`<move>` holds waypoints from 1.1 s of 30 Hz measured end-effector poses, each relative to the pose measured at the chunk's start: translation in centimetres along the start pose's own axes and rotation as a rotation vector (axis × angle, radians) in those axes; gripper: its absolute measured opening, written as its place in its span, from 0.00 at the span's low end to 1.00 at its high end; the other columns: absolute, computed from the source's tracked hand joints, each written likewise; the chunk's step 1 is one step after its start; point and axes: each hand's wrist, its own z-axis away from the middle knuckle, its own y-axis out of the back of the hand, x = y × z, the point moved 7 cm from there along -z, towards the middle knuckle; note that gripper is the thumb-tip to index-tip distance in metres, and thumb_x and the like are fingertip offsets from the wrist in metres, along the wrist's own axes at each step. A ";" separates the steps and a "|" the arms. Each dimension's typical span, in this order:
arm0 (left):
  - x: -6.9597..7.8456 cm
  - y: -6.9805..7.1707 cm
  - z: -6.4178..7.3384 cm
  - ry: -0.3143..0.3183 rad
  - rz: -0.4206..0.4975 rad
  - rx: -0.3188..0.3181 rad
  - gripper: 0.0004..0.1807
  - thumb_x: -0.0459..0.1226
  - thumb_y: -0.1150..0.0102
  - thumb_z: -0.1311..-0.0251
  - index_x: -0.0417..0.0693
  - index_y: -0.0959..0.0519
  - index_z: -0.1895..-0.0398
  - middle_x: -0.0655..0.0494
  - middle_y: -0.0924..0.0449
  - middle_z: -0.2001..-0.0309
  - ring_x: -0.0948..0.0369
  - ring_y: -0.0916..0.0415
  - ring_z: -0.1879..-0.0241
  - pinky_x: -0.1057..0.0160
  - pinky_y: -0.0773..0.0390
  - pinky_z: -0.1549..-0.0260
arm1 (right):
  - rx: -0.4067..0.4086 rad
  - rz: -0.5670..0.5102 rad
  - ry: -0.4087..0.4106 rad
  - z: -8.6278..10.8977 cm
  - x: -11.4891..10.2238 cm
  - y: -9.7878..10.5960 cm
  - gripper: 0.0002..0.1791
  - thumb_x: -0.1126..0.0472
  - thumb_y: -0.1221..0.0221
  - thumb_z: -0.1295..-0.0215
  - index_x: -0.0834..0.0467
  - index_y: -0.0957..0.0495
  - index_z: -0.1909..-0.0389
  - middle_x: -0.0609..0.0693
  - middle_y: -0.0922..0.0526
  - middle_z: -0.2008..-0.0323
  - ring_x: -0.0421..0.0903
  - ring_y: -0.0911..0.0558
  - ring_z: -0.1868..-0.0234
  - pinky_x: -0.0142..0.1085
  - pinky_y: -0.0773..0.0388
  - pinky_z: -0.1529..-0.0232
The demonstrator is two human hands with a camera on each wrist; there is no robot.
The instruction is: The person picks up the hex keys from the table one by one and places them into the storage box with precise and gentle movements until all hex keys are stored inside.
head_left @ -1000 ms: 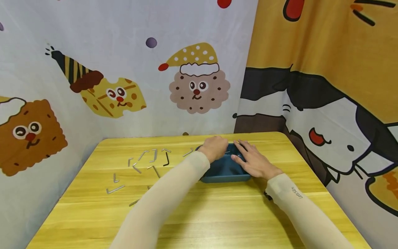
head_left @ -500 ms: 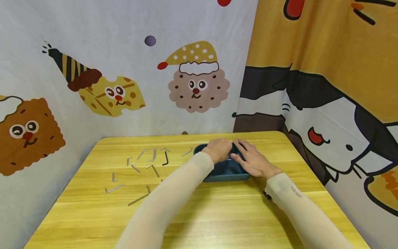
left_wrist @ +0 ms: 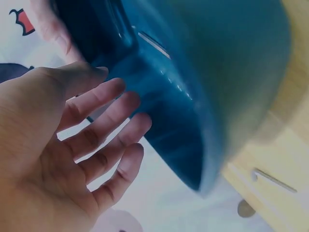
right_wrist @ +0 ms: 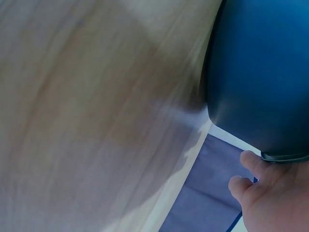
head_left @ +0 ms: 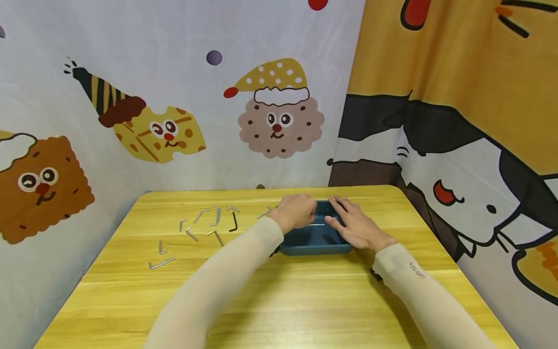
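My left hand [head_left: 296, 212] hovers over the left part of a dark blue plastic box [head_left: 316, 250]. In the left wrist view, the fingers of this left hand [left_wrist: 72, 130] are loosely bent, with the thumb near the index fingertip and nothing visible between them. A hex key [left_wrist: 154, 44] lies inside the box. My right hand [head_left: 359, 228] rests on the box's right rim, fingers extended and thumb over the inside. Only part of the right hand [right_wrist: 277, 193] shows below the box wall [right_wrist: 260, 72] in the right wrist view.
Several loose silver hex keys, one of them L-shaped [head_left: 162, 263], are scattered left of the box, with a black hex key [head_left: 234, 222] among them. The wooden table [head_left: 305, 300] meets printed curtains [head_left: 174, 48] behind and at the sides.
My left hand moved slightly right over the box, then back left. The left sleeve now covers the long hex key at the front. The right hand stays on the rim.
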 end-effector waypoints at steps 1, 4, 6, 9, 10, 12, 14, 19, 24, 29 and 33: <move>-0.3 0.1 0.4 0.003 0.001 0.018 0.09 0.44 0.32 0.14 0.56 0.05 0.50 0.61 0.06 0.53 0.63 0.13 0.61 0.59 0.08 0.59 | 0.000 0.000 -0.001 0.0 0.0 0.0 0.46 0.30 0.57 0.05 0.53 0.50 0.02 0.63 0.49 0.04 0.73 0.49 0.04 0.74 0.55 0.06; -1.3 0.4 1.6 0.020 -0.003 0.053 0.09 0.45 0.33 0.14 0.55 0.05 0.48 0.59 0.06 0.51 0.62 0.12 0.57 0.58 0.07 0.56 | 0.006 0.001 -0.003 0.0 0.0 -0.1 0.46 0.30 0.57 0.06 0.53 0.49 0.02 0.63 0.48 0.04 0.73 0.49 0.04 0.74 0.54 0.06; -1.9 0.7 2.4 0.035 0.006 0.071 0.09 0.45 0.33 0.13 0.54 0.06 0.48 0.58 0.07 0.51 0.61 0.12 0.56 0.58 0.07 0.56 | 0.013 0.004 -0.006 0.0 0.1 -0.1 0.47 0.29 0.57 0.06 0.53 0.49 0.02 0.63 0.48 0.04 0.73 0.48 0.04 0.74 0.53 0.06; -3.0 0.8 3.6 0.064 0.021 0.084 0.09 0.45 0.34 0.13 0.53 0.08 0.47 0.56 0.09 0.50 0.59 0.12 0.53 0.57 0.08 0.55 | 0.014 0.010 -0.011 0.1 0.2 -0.2 0.47 0.29 0.57 0.06 0.53 0.49 0.02 0.63 0.48 0.04 0.73 0.48 0.05 0.75 0.53 0.07; -3.3 0.8 4.0 0.074 0.028 0.085 0.10 0.45 0.34 0.13 0.53 0.08 0.46 0.56 0.09 0.49 0.59 0.12 0.52 0.56 0.08 0.55 | 0.013 0.011 -0.014 0.1 0.2 -0.2 0.47 0.28 0.57 0.06 0.52 0.49 0.02 0.63 0.48 0.04 0.73 0.48 0.05 0.75 0.53 0.07; -4.0 0.8 4.7 0.090 0.036 0.089 0.10 0.45 0.34 0.12 0.53 0.08 0.44 0.55 0.10 0.48 0.58 0.12 0.50 0.55 0.07 0.53 | 0.013 0.013 -0.018 0.2 0.3 -0.3 0.47 0.28 0.57 0.06 0.52 0.50 0.02 0.63 0.48 0.04 0.73 0.48 0.04 0.75 0.53 0.07; -4.7 0.9 5.3 0.105 0.036 0.095 0.11 0.45 0.34 0.12 0.53 0.08 0.42 0.54 0.10 0.46 0.58 0.11 0.48 0.54 0.06 0.51 | 0.014 0.013 -0.015 0.2 0.3 -0.3 0.47 0.28 0.57 0.06 0.52 0.50 0.02 0.63 0.48 0.04 0.73 0.48 0.05 0.75 0.53 0.07; -6.2 0.6 6.9 0.117 0.034 0.117 0.12 0.45 0.34 0.13 0.51 0.08 0.39 0.51 0.10 0.44 0.55 0.10 0.49 0.52 0.06 0.50 | 0.021 0.012 -0.001 0.3 0.3 -0.4 0.47 0.29 0.56 0.06 0.52 0.50 0.02 0.63 0.48 0.04 0.73 0.47 0.05 0.75 0.52 0.07; -7.6 0.4 8.4 0.129 0.058 0.152 0.13 0.44 0.35 0.12 0.50 0.09 0.37 0.49 0.10 0.43 0.54 0.09 0.51 0.53 0.05 0.53 | 0.022 0.008 -0.003 0.3 0.2 -0.3 0.47 0.29 0.56 0.06 0.53 0.49 0.02 0.63 0.47 0.04 0.74 0.47 0.05 0.78 0.50 0.09; -9.2 0.4 9.8 0.152 0.062 0.177 0.14 0.43 0.34 0.13 0.49 0.09 0.36 0.48 0.10 0.42 0.53 0.08 0.52 0.52 0.05 0.56 | 0.019 0.007 0.000 0.1 0.0 -0.2 0.47 0.29 0.56 0.06 0.53 0.49 0.02 0.64 0.47 0.04 0.73 0.48 0.05 0.75 0.53 0.07; -10.3 0.2 11.0 0.161 0.058 0.171 0.14 0.42 0.32 0.15 0.47 0.09 0.36 0.47 0.10 0.43 0.51 0.08 0.53 0.50 0.06 0.55 | 0.017 0.009 0.007 -0.1 -0.1 -0.3 0.47 0.29 0.56 0.06 0.54 0.49 0.02 0.64 0.47 0.04 0.73 0.49 0.04 0.74 0.54 0.06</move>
